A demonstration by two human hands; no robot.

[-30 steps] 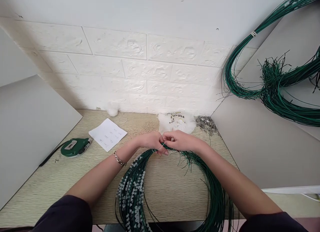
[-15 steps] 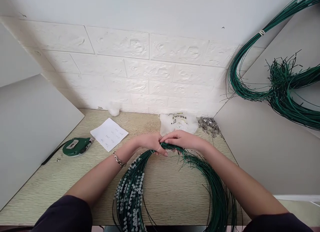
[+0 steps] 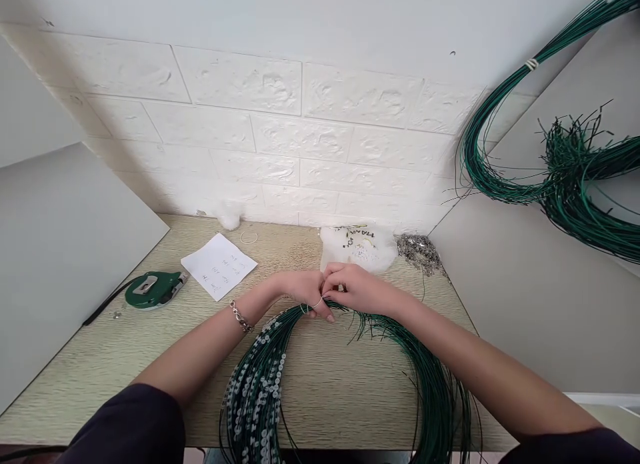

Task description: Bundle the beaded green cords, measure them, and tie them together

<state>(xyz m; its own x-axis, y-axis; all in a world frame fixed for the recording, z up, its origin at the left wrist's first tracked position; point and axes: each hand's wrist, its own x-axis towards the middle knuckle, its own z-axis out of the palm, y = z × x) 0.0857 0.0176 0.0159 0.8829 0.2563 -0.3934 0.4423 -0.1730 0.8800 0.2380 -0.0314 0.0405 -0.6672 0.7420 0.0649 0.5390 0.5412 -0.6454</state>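
Left hand (image 3: 304,289) wrapped around the top of the green wire bundle (image 3: 434,394), lower centre, loop running off the bottom of the frame. Right hand (image 3: 357,287) alongside, thumb and fingertips pinching a thin white band (image 3: 318,303) over the left thumb. Tape measure (image 3: 154,289) and paper (image 3: 219,267) centre-left on the table (image 3: 125,371).

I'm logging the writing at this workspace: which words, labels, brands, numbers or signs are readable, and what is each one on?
None reads with certainty.
White paper note: several short handwritten marks, too small to read.
Crumpled white sheet by the wall: dark capital letters, too small and distorted to read for sure.
Green tape measure: no lettering can be made out.
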